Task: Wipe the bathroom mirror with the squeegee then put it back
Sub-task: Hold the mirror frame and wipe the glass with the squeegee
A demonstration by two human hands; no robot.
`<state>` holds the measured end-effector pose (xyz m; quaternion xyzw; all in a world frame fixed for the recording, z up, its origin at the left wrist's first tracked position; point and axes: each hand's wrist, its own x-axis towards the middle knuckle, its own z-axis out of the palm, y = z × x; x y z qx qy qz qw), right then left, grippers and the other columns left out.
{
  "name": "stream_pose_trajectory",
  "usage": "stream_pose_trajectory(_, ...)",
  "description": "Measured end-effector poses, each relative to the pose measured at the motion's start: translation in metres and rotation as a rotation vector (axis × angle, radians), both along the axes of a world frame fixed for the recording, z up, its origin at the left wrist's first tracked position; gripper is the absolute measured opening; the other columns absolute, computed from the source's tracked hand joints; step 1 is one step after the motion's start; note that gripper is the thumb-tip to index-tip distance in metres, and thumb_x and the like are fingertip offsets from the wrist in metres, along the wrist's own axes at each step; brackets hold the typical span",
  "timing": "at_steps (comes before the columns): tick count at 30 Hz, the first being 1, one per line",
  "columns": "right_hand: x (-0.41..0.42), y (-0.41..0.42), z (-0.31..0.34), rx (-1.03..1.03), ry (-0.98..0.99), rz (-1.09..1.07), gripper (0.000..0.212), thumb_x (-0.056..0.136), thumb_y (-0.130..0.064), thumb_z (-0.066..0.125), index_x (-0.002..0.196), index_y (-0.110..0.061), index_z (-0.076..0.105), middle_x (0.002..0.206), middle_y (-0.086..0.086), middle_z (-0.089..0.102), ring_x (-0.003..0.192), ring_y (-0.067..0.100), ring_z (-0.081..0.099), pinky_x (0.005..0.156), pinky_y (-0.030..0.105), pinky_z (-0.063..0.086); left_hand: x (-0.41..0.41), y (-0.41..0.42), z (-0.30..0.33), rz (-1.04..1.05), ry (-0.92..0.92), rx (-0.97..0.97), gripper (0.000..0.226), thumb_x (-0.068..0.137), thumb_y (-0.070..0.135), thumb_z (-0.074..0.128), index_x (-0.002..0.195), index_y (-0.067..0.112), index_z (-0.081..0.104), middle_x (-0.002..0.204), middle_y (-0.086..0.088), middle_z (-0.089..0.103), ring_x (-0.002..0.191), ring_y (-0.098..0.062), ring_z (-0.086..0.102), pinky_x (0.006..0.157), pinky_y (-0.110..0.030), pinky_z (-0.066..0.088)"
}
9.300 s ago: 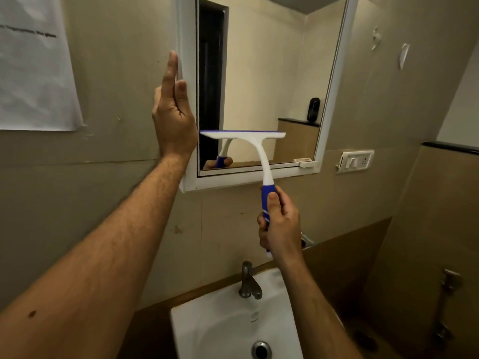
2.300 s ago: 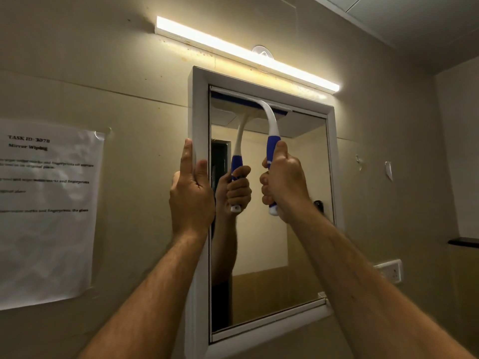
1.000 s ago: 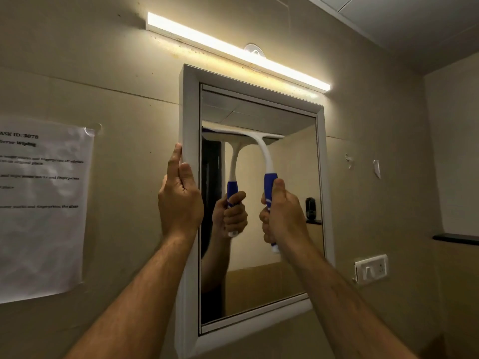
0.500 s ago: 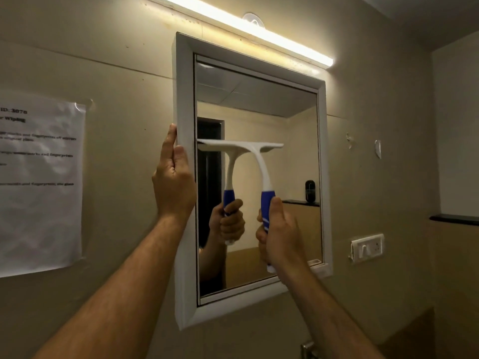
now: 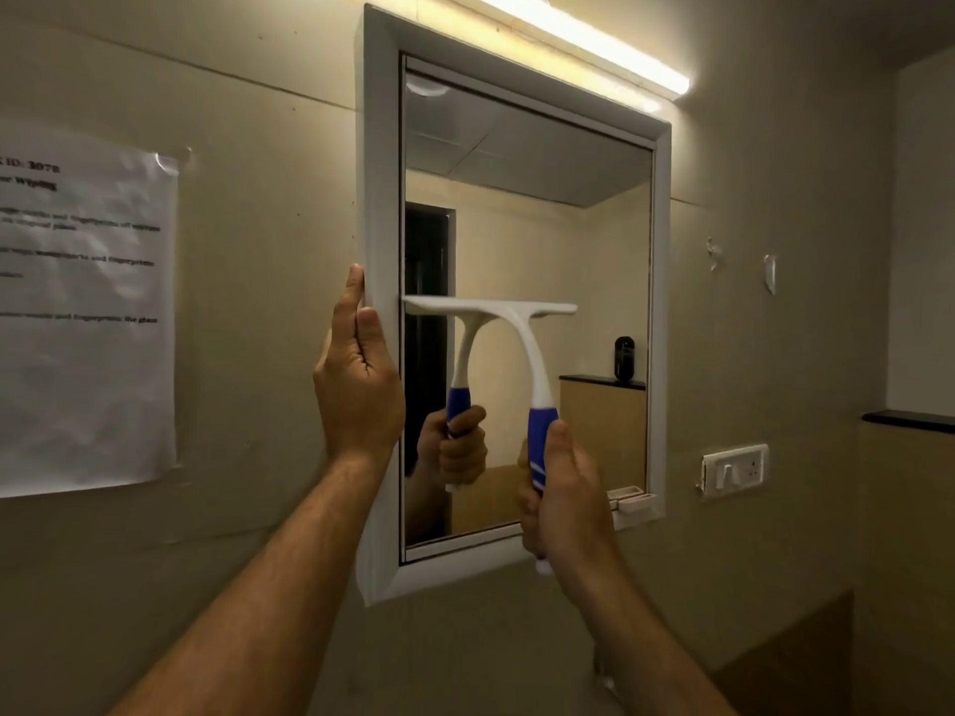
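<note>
A white squeegee [image 5: 517,328] with a blue grip is held against the glass of a white-framed bathroom mirror [image 5: 522,224], its blade lying level about halfway down the pane, with the left end of the blade close to the inner edge of the frame. The blue part of the handle is gripped by the right hand [image 5: 566,488], fingers curled round it and the thumb laid up along the grip; the white butt of the handle is seen below the hand. The outer left side of the mirror frame is touched by the left hand [image 5: 359,385], whose fingers are held straight and pointed upward, flat against the frame's edge. Both forearms are extended up from the bottom of the view. The squeegee and the hand gripping it are doubled in the glass, along with a dark doorway and a small dark object on a ledge. A lit tube light [image 5: 584,38] is mounted just above the mirror. A printed paper sheet [image 5: 88,323] is taped to the beige wall to the left, its text too blurred to be read in full. A switch plate [image 5: 734,470] is fixed on the wall to the right of the mirror.
</note>
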<state>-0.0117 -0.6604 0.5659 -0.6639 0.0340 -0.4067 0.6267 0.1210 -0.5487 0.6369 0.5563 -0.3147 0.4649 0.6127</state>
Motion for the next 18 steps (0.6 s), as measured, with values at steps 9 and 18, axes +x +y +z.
stream_pose_trajectory(9, -0.005, 0.006, -0.047, 0.097, 0.076, 0.093, 0.057, 0.084, -0.06, 0.032, 0.101, -0.009, 0.053, 0.055, -0.002, 0.044, 0.041, 0.008, 0.038, 0.041, 0.023, 0.033, 0.004, 0.0, -0.001, -0.027, 0.014, -0.005, 0.041, 0.104, 0.033, 0.027, 0.145, 0.038, 0.028, 0.126, -0.018, 0.057, 0.084, -0.031, 0.063, 0.051, -0.007, 0.045)
stream_pose_trajectory(18, -0.013, -0.004, -0.048, -0.056, 0.004, 0.088, 0.051, 0.083, -0.056, 0.034, 0.11, -0.019, 0.057, 0.061, 0.004, 0.056, 0.044, 0.011, 0.049, 0.041, 0.026, 0.041, 0.0, 0.003, -0.001, -0.092, 0.006, -0.002, 0.04, 0.104, 0.029, 0.029, 0.143, 0.039, 0.03, 0.127, -0.031, 0.05, 0.078, -0.024, 0.062, 0.046, -0.019, 0.045)
